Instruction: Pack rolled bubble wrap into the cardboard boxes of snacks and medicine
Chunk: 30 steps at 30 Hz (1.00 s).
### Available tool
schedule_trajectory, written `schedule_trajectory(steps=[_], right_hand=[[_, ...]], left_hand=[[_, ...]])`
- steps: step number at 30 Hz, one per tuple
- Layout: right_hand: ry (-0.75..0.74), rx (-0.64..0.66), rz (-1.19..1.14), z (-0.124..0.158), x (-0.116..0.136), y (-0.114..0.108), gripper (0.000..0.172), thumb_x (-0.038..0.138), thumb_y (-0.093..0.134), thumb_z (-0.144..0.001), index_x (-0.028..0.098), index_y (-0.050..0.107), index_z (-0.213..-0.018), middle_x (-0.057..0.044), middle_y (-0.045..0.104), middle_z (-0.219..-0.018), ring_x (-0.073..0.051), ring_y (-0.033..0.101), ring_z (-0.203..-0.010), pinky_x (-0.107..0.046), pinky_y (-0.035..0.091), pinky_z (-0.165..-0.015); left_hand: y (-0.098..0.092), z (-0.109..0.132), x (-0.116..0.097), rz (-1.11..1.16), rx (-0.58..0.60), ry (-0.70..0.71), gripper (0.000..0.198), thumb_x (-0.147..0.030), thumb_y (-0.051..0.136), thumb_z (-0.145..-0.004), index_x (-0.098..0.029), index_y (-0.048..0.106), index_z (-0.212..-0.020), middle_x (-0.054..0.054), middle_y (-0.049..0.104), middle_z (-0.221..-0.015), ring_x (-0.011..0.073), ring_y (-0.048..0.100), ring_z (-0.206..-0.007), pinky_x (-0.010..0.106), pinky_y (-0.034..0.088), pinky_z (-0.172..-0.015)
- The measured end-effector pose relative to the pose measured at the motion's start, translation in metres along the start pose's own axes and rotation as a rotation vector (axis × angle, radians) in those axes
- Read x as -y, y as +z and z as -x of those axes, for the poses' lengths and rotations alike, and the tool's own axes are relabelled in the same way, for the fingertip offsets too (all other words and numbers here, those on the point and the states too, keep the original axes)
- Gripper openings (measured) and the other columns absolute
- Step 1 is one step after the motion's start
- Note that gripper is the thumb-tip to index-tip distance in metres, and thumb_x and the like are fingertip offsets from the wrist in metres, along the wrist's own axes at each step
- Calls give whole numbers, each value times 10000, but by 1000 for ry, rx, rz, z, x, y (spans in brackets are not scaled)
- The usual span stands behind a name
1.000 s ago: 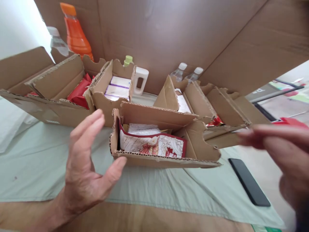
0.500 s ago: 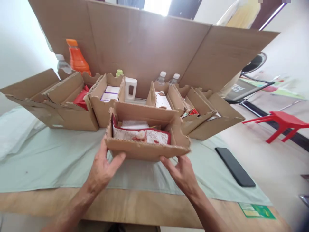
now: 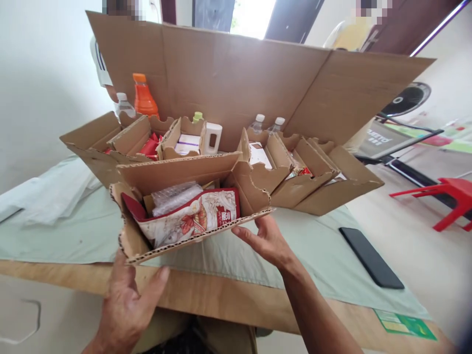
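Note:
An open-topped cardboard box (image 3: pixel 199 241) is raised off the cloth, turned with its left end nearer to me. My left hand (image 3: pixel 125 305) grips its near left corner, fingers partly hidden behind the corner and thumb in front. My right hand (image 3: pixel 267 243) supports the right front corner, its fingertips hidden under the box. Inside lie a red-and-white printed pouch (image 3: pixel 191 219) and a bubble-wrapped item (image 3: pixel 175 196). Behind it, more cardboard boxes (image 3: pixel 136 140) stand in a curved row, holding red packets (image 3: pixel 152 145) and white cartons (image 3: pixel 187 144).
A tall cardboard panel (image 3: pixel 236 78) stands behind the row. Before it are an orange bottle (image 3: pixel 145 98), a white handled container (image 3: pixel 213 137) and clear bottles (image 3: pixel 277 125). A black phone (image 3: pixel 370 258) lies at right on the pale green cloth (image 3: pixel 313 255); clear plastic (image 3: pixel 62 191) lies left.
The held box has come nearer and to the left, its left end swinging toward me. My left hand moved down and left with it; my right hand shifted slightly up.

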State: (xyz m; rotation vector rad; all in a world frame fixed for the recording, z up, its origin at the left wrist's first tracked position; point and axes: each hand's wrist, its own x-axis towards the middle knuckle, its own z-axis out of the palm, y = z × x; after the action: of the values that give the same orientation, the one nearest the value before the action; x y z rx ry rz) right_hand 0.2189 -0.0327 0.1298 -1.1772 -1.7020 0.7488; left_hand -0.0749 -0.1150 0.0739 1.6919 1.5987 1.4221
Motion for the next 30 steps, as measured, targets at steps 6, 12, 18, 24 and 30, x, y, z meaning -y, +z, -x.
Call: schedule_trajectory(steps=[6,12,18,24,30], right_hand=[[50,-16,-212,-15,-36,-6,663,594,813,-817,250,604,-1343,-116,676,-1393,-301,656,-1258,-459,516,-1100],[92,-246,-232,-6,-52,6,628,578,775,-855,274,603,-1376,-101,661,-1428,-297,613,-1325,-460,511,-1099],[49,-338,-287,-14,-55,17,602,525,770,-869,256,610,-1383,-104,678,-1401,-278,635,-1288,-443,530,-1077],[27,-340,-200,-17,-47,26,579,588,620,-957,263,594,-1435,-82,605,-1515,-279,567,-1390,-447,471,-1163],[-11,-301,-198,-6,-36,33,567,594,544,-999,289,571,-1477,-58,507,-1611,-281,487,-1476,-457,421,-1215]], left_hand=[[22,36,-14,-1,135,135,860,-222,615,-975,-278,144,-1693,139,336,-1706,348,455,-1509,560,440,-1218],[29,49,-25,31,186,211,816,-81,551,-951,-274,230,-1677,147,313,-1716,346,441,-1520,557,449,-1211],[42,49,-32,-5,201,227,797,-75,588,-901,-284,348,-1632,138,218,-1751,373,414,-1533,515,515,-1146],[57,57,-38,42,276,240,878,-11,568,-851,-331,336,-1635,99,142,-1772,368,476,-1493,472,575,-1088],[71,61,-29,40,319,283,1027,11,631,-779,-403,285,-1653,63,91,-1778,425,453,-1495,506,599,-1060]])
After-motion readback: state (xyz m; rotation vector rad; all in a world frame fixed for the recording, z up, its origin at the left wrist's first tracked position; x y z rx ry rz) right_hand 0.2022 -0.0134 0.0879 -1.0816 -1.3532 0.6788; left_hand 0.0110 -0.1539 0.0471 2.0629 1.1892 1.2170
